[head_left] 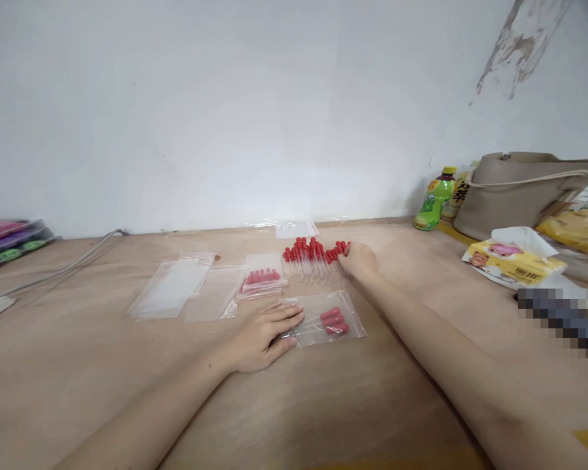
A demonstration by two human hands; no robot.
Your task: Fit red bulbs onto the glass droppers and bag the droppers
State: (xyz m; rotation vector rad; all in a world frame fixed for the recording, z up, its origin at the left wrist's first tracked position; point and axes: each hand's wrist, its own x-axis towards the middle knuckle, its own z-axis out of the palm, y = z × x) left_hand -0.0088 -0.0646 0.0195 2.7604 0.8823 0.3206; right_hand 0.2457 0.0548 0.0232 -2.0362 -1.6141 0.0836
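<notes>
My left hand (pixel 269 333) lies with its fingers spread on the open end of a clear zip bag (pixel 355 320). Inside that bag are droppers with red rubber bulbs (pixel 334 320), their thin clear tubes pointing left. Beyond it spreads a pile of red-bulbed droppers (pixel 306 251), bulbs toward the wall. At the right end of this pile, my right hand (pixel 360 262) has its fingers closed on a dropper by the red bulb; its fingertips are partly hidden. Filled bags of droppers (pixel 263 277) lie stacked left of the pile.
Flat clear zip bags (pixel 176 287) lie to the left, and another white bag (pixel 296 230) by the wall. At right stand a green bottle (pixel 436 199) and a grey-beige bag (pixel 509 196), with a yellow tissue pack (pixel 514 261) in front. A cable (pixel 85 251) runs at left.
</notes>
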